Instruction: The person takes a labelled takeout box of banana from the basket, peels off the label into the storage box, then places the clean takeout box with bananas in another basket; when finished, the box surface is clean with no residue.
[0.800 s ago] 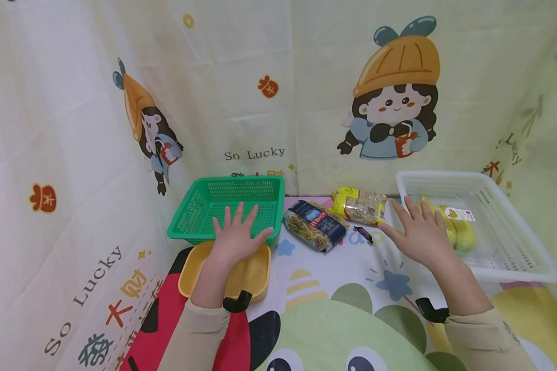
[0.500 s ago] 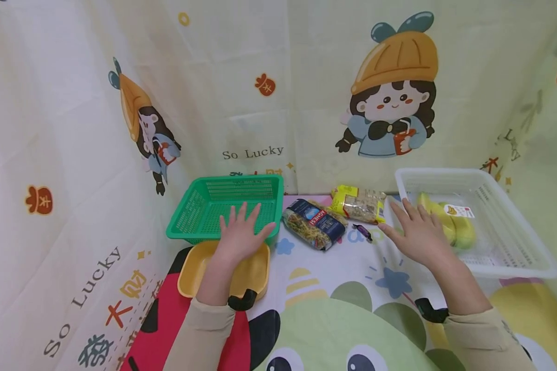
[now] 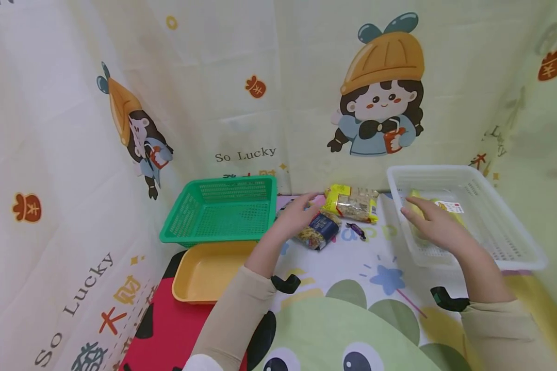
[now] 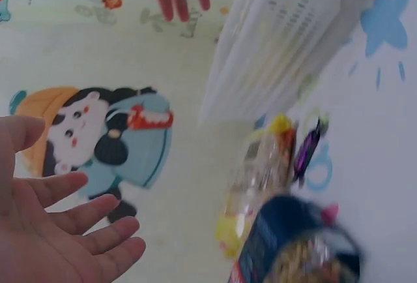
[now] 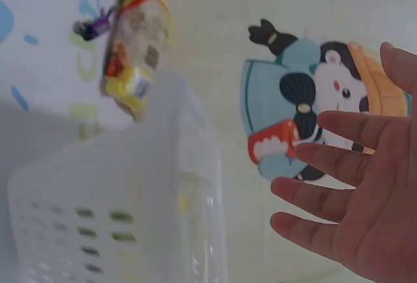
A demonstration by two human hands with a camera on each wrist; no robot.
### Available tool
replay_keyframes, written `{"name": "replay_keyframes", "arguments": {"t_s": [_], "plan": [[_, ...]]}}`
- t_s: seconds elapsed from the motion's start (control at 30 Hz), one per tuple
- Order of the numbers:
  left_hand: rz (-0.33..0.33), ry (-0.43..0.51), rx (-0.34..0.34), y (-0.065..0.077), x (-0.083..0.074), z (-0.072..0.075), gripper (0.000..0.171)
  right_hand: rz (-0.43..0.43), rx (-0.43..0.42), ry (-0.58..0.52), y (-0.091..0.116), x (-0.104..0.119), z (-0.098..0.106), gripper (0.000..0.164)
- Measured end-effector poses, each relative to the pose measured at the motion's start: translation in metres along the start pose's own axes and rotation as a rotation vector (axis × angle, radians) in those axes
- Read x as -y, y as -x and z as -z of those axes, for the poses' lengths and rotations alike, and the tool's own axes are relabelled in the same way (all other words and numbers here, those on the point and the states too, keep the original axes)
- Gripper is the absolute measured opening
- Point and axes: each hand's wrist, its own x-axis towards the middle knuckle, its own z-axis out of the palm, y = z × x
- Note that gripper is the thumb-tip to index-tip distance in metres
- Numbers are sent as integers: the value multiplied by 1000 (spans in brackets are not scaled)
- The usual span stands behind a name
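Observation:
In the head view my left hand (image 3: 296, 219) hovers over the dark-blue pasta bag (image 3: 322, 232), fingers extended toward the yellow-ended bag of dry food (image 3: 353, 202) behind it. The left wrist view shows this hand (image 4: 75, 231) with spread fingers, holding nothing. My right hand (image 3: 438, 226) is above the near left side of the white basket (image 3: 506, 232), partly hiding a clear pack of yellow-green fruit (image 3: 451, 207) inside. Its fingers are loosely extended with nothing between them, as the right hand (image 5: 352, 192) in the right wrist view confirms. A purple-wrapped candy (image 3: 356, 231) lies right of the pasta bag.
A green basket (image 3: 218, 239) stands at the back left, with a yellow tray (image 3: 199, 296) in front of it. Patterned cloth walls (image 3: 306, 103) close off the back and sides. A printed cloth (image 3: 343, 319) covers the table.
My left hand has moved right, from over the yellow tray and green basket to over the pasta bag. The right hand has turned more sideways and shifted slightly right over the white basket.

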Motion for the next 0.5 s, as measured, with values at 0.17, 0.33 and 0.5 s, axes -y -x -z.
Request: {"name": "replay_keyframes", "arguments": {"t_s": [0.17, 0.33, 0.5], "plan": [[-5, 150, 62, -30, -31, -22, 55, -36, 30, -34, -4, -14, 24, 78], [-26, 231, 109, -56, -55, -44, 51, -99, 85, -65, -13, -33, 50, 83], [16, 292, 146, -72, -77, -65, 52, -160, 82, -99, -20, -56, 68, 89]]}}
